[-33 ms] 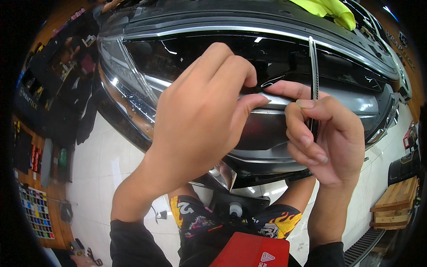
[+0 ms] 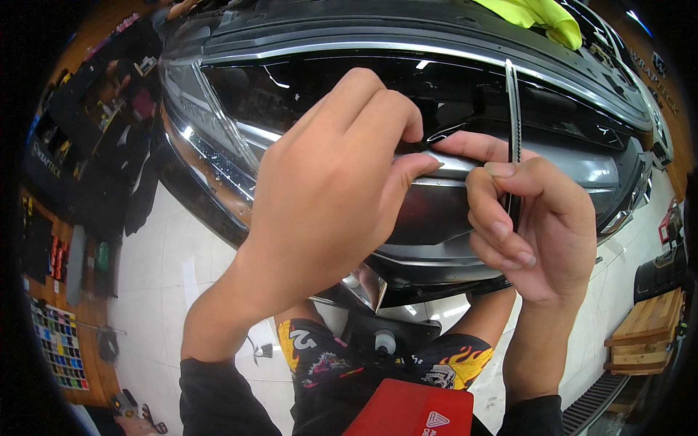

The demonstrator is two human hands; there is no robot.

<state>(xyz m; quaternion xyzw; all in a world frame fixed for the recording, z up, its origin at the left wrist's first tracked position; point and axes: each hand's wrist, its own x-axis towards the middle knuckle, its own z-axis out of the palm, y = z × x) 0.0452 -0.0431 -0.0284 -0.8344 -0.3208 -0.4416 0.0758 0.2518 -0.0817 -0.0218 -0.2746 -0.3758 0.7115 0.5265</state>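
My right hand [image 2: 538,218] grips a slim snap-off utility knife [image 2: 515,116], held upright with its segmented end pointing away from me. The knife stands between thumb and curled fingers, while the index finger reaches left to a bright trim strip [image 2: 458,166] on the front of a dark car [image 2: 436,225]. Over the same strip, my left hand [image 2: 327,167] bends its fingers in, thumb and index nearly meeting. A small dark, glossy edge shows beside these fingertips; whatever they pinch is too small to make out. Glossy black surface [image 2: 291,76] lies behind both hands.
A red flat piece [image 2: 411,410] with a white mark is at my lap. Bright yellow cloth [image 2: 538,18] lies on the car at the top. Wooden blocks [image 2: 647,330] are stacked at the right. Wall racks with colour swatches [image 2: 58,345] stand left, above pale floor tiles.
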